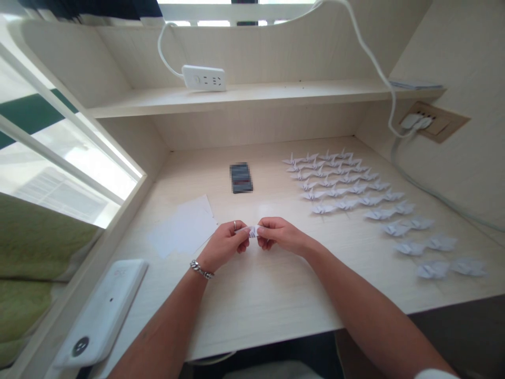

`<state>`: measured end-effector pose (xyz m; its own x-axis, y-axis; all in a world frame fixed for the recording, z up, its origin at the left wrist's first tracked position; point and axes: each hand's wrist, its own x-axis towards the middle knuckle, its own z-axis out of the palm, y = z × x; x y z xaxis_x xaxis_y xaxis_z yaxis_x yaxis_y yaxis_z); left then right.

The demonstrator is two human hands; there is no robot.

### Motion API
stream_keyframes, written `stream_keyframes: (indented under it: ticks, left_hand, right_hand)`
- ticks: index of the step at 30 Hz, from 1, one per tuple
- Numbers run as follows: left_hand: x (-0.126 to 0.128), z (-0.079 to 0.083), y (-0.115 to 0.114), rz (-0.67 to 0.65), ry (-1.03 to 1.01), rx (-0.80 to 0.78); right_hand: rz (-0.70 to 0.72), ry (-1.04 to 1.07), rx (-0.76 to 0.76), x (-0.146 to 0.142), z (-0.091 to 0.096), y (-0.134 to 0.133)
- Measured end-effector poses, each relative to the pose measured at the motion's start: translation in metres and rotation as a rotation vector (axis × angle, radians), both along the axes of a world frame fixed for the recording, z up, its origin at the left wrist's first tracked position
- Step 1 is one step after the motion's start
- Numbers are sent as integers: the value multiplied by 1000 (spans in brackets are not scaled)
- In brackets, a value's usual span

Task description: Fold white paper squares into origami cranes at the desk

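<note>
Both my hands meet over the middle of the pale wooden desk (256,300). My left hand (224,243), with a ring and a chain bracelet, pinches one end of a small folded white paper piece (253,230). My right hand (279,235) pinches the other end. The paper is held just above the desk surface. A loose stack of white paper sheets (183,227) lies just left of my left hand.
Several folded white paper cranes (355,195) lie in rows at the right of the desk. A dark blurred card (241,178) lies behind my hands. A white device (103,310) sits at the front left. A power strip (204,77) rests on the shelf, and a wall socket (428,122) is at right.
</note>
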<state>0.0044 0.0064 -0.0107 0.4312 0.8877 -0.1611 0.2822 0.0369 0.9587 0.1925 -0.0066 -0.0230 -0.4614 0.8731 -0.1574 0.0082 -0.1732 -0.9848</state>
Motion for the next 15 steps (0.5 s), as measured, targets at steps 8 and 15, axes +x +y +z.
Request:
stream_keyframes:
  ticks: [8,15]
  left_hand:
    - [-1,1,0,-30,-142,-136]
    - [2,-3,-2,-42,-199,-199]
  right_hand:
    - [15,-98,72,-1,-3,2]
    - [20,-30,-49,0,2,-1]
